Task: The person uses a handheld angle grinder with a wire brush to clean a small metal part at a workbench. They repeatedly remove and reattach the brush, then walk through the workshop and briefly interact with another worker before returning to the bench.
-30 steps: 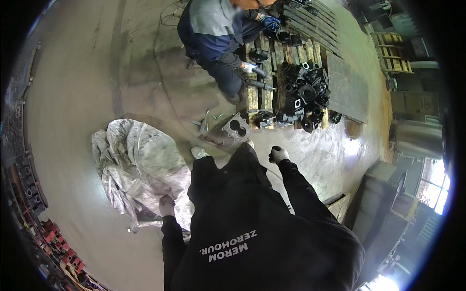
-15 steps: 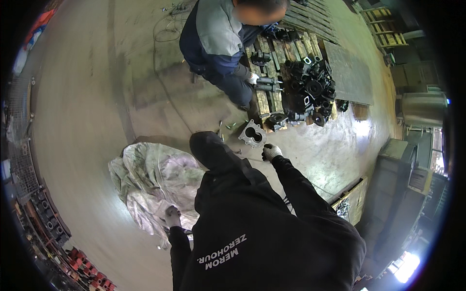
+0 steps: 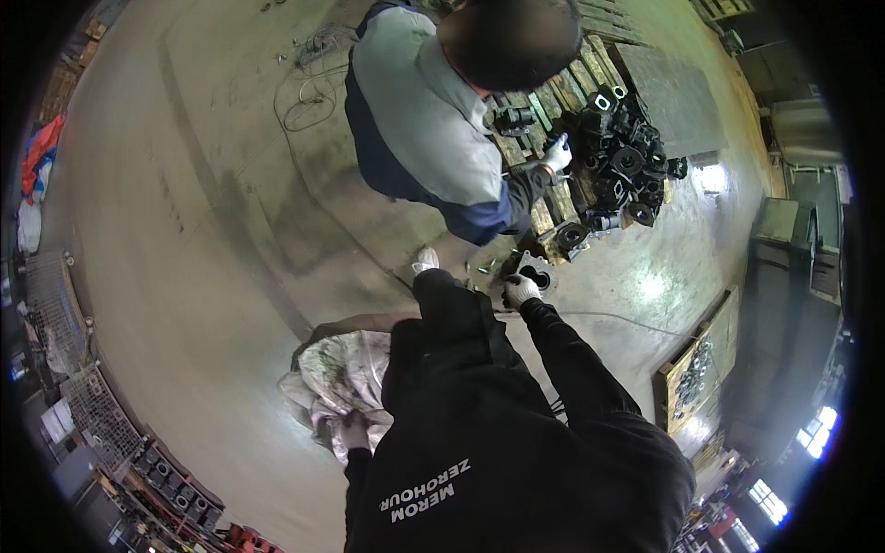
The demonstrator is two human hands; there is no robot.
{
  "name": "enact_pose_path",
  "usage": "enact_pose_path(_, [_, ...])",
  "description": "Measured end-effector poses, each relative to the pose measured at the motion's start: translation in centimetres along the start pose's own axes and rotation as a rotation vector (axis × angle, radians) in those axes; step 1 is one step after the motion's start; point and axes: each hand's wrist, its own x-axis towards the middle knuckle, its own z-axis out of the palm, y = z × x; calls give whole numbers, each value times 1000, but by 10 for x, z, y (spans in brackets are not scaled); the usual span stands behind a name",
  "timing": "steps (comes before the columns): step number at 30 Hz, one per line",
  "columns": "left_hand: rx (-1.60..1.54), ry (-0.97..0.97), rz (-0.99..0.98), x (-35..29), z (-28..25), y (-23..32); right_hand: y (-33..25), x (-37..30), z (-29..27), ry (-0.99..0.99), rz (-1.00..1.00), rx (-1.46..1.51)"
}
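Observation:
My right hand [image 3: 522,290], in a white glove with dark fingertips, is at the near edge of a grey metal casting [image 3: 539,272] with joined round openings, which lies on the floor. Its fingers look curled, and what they hold, if anything, is hidden. Down to the left, my left hand [image 3: 353,431] hangs beside my body in front of a crumpled silvery sheet [image 3: 346,373]; motion smears its fingers. Ahead, a co-worker in a grey and navy jacket [image 3: 415,120] bends over a wooden pallet, one white-gloved hand [image 3: 558,154] beside a heap of black metal parts [image 3: 619,161].
Small loose pieces [image 3: 481,270] lie on the floor left of the casting. A cable [image 3: 309,184] trails across the floor from the far left. A wooden crate of small metal parts [image 3: 696,378] stands at the right. Wire-mesh cages [image 3: 101,415] line the left side.
My view has shifted, and my right hand has come closer to the casting, now overlapping its edge. The co-worker leans further over, with the gloved hand nearer the black heap.

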Motion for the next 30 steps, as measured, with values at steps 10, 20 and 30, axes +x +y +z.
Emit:
enact_pose_path(10, [285, -50, 372, 127, 2, 268, -99, -50, 22, 215, 75, 535])
enact_pose_path(20, [303, -163, 73, 302, -55, 236, -16, -144, 127, 361, 240, 1015])
enact_pose_path(30, [522, -222, 334, 360, -72, 306, -47, -169, 171, 441, 232, 1126])
